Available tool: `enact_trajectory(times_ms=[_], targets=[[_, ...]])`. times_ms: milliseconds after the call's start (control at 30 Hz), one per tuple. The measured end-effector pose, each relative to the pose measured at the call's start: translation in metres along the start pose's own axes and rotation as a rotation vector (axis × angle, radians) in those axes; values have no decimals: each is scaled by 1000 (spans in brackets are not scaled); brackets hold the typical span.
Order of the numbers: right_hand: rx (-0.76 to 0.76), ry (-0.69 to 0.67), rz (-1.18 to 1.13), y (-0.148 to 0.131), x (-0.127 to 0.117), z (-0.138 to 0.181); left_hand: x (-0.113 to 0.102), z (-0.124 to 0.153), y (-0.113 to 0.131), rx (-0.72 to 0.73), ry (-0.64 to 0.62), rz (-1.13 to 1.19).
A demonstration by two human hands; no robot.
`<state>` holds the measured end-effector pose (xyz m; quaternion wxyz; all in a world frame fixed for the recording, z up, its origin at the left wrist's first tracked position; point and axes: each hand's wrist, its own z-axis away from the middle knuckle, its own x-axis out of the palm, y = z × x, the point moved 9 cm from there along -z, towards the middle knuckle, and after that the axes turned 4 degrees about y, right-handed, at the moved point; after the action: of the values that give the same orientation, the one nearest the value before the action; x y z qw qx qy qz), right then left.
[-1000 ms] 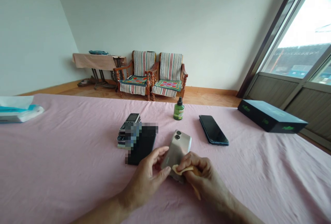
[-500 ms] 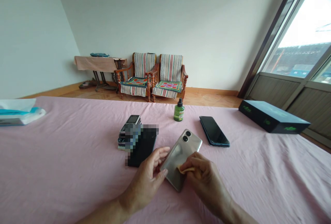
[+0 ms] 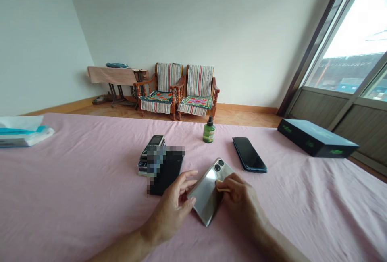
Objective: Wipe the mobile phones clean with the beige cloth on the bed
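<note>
A silver smartphone (image 3: 205,197) lies tilted in front of me, its back with two round camera lenses facing up. My left hand (image 3: 171,205) grips its left edge, thumb near the lower corner and fingers along the side. My right hand (image 3: 242,197) is closed on a small yellowish cloth (image 3: 222,186), pressed against the right part of the phone's back below the lenses. Just beyond my left hand lies a black flat device (image 3: 167,173), partly blurred out. Touching it is a stack of old keypad phones (image 3: 153,145).
A green spray bottle (image 3: 208,131) stands upright beyond the phone. To the right lie a dark smartphone (image 3: 249,154) and a black box (image 3: 317,139). A tissue pack (image 3: 24,131) is at the far left on the pink cloth (image 3: 84,181). Two wooden chairs (image 3: 198,80) stand behind.
My right hand with the cloth has moved up and slightly right across the phone's back, closer to the lenses. The phone's top end has tipped a little lower. My left hand keeps its hold.
</note>
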<state>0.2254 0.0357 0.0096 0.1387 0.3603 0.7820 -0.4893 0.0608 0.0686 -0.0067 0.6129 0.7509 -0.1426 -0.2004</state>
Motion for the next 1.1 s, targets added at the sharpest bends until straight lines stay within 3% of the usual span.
enact_trajectory(times_ms=[200,467,733,967,1100], targets=[[-161,-256,-215,-45,32,23,1,0,6,11,-5,5],[-21,-11,-12,1,-3,-6,-1,1,3,3,15,-50],[-236,-208,-152,-46,24,14,-1,0,3,23,15,-19],[-13,-16,21,-1,-5,-4,-2,1,1,15,28,-57],[-52,-72,-15,-13,2,0,-3,1,0,11,34,-45]])
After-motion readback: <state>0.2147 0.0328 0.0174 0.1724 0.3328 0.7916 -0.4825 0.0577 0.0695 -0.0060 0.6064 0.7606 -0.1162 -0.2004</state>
